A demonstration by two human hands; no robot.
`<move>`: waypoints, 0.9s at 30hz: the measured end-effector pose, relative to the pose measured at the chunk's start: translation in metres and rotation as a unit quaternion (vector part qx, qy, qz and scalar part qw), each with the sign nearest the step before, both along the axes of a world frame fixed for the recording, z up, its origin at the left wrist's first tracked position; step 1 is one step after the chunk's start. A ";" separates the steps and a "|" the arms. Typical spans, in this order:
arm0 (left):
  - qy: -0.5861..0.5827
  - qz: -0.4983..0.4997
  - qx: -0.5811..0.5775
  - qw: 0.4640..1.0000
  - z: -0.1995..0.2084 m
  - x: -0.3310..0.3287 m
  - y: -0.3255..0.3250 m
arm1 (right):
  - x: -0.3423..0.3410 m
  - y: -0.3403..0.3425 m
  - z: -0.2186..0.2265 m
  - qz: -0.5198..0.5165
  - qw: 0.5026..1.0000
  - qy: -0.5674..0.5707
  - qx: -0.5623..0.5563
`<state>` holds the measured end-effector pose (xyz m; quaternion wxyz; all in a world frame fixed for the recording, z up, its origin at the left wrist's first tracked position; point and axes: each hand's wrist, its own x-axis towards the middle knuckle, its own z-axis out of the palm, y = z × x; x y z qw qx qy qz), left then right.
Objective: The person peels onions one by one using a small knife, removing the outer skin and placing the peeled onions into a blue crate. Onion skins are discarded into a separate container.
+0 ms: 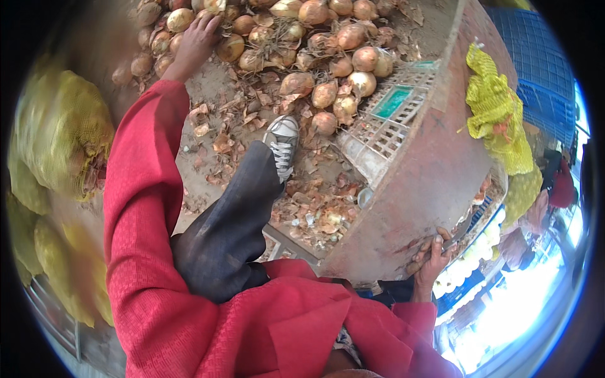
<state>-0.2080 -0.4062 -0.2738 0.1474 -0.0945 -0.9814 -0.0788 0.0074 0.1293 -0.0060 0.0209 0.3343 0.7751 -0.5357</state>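
In the head view, the left hand [196, 39] reaches into the upper left of the frame, at the near border of a heap of brown-skinned onions [314, 12] that runs along the top. Its fingers are slightly spread and point upward, slanting a little right; whether they press on or pinch any bulb I cannot tell. A pale onion [180, 19] lies just left of the fingers, another [215, 5] sits right at their tips at the top edge, and a larger onion [230, 48] rests just right of the hand, below a smaller one [244, 25]. These bulbs are roundish, with no marked long axis, so side and nearness matter more than angle: the left hand is at the heap, while the right hand [430, 257] is well apart, at the lower right, by the lower edge of a worn board [435, 167]. The right fingers are bent, the thumb raised near a slim dark piece, perhaps a knife; whether they grip it I cannot tell. Between the hands lie loose onion skins [318, 211], a canvas sneaker [283, 142] and a slotted plastic crate [372, 142]; a yellow mesh sack [60, 132] bulges at the left of the frame.
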 end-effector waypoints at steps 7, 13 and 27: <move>-0.239 0.104 0.169 0.950 0.035 0.049 0.022 | 0.002 0.004 0.001 0.004 1.000 0.011 -0.023; -0.380 0.166 0.650 0.637 0.079 0.111 0.043 | 0.004 0.007 0.001 0.040 0.999 0.019 -0.023; -0.499 -0.212 0.670 0.508 0.343 0.148 0.224 | 0.052 0.018 0.072 0.195 0.946 0.071 -0.251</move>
